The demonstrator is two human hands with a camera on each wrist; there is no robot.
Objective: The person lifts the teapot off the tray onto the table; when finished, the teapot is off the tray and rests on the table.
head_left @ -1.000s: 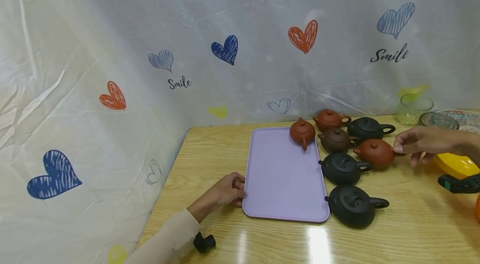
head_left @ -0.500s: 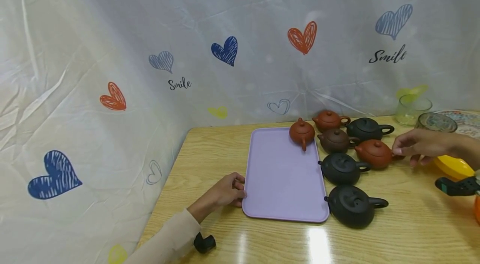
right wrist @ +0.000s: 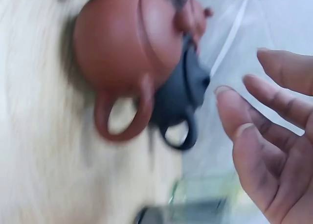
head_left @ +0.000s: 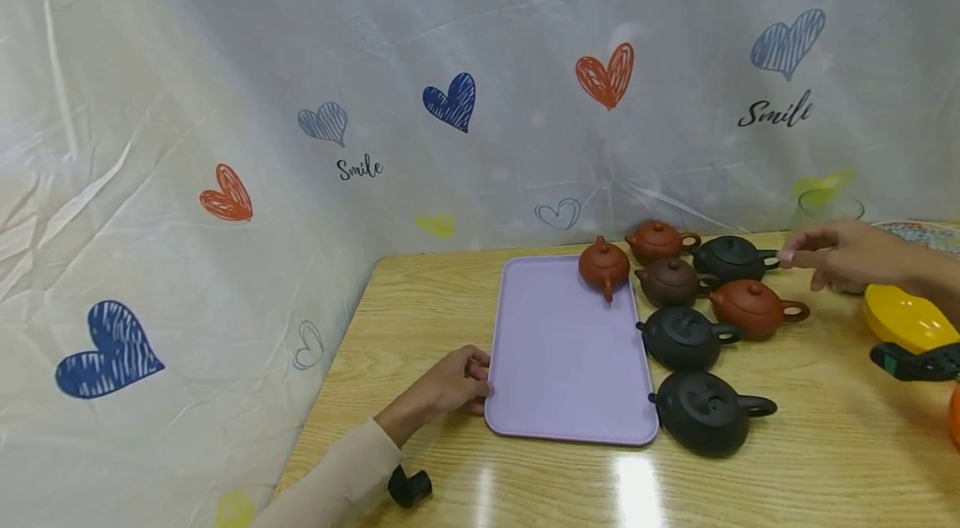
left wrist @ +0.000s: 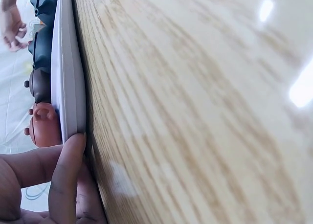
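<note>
A lilac tray [head_left: 562, 361] lies on the wooden table with one red-brown teapot [head_left: 604, 264] in its far right corner. My left hand [head_left: 461, 378] curls round the tray's near left edge; in the left wrist view a finger [left wrist: 66, 180] presses on the rim [left wrist: 68, 72]. Right of the tray stand several teapots: red-brown [head_left: 753, 307], dark brown [head_left: 671, 280], black [head_left: 684, 336] and another black [head_left: 707, 411]. My right hand [head_left: 825, 257] hovers with straight fingers by the handle of the rear black teapot [head_left: 735, 257] and holds nothing. The right wrist view shows the red-brown teapot [right wrist: 127, 53] apart from the hand [right wrist: 274, 136].
A yellow bowl [head_left: 903, 318], a glass [head_left: 825, 207] and a patterned plate [head_left: 930, 235] crowd the right side. A black and green tool [head_left: 918, 363] lies near the right edge. A heart-printed cloth [head_left: 450, 95] hangs behind the table.
My right hand has let go of the red-brown teapot's handle and moved up and back toward the rear black teapot. The left hand and the tray have stayed still.
</note>
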